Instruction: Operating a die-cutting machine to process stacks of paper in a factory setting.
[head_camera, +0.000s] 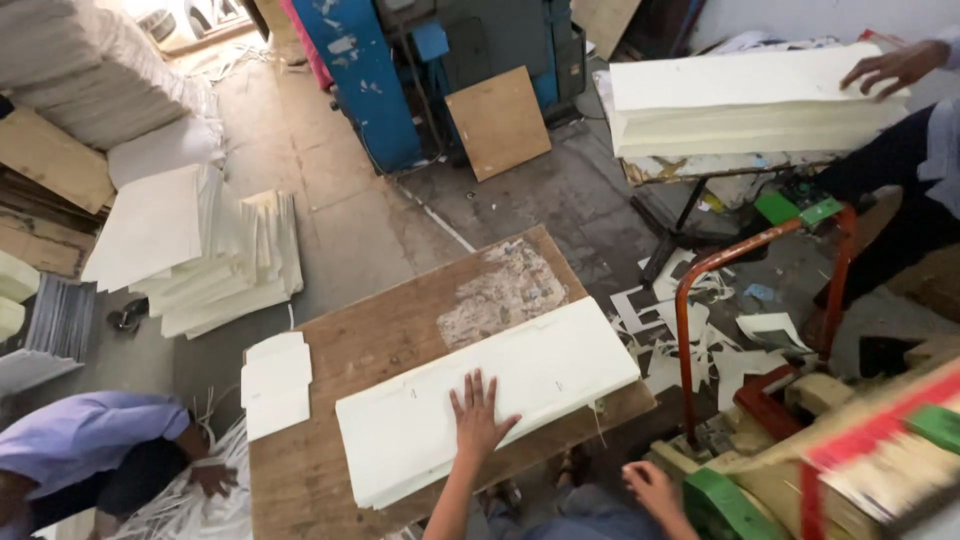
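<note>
My left hand (479, 417) lies flat with fingers spread on a long stack of cream paper sheets (540, 375) that rests on a worn wooden table (380, 340). My right hand (652, 489) hangs lower right, off the table's edge near my lap, holding nothing that I can see. A smaller pile of white sheets (276, 383) sits at the table's left edge.
Another person's hand (893, 66) rests on a thick paper stack (745, 100) at upper right. A crouching person in a lilac shirt (85, 450) is at lower left. Paper piles (200, 250) lie on the floor. An orange metal frame (700, 300), scraps and a blue machine (360, 70) surround the table.
</note>
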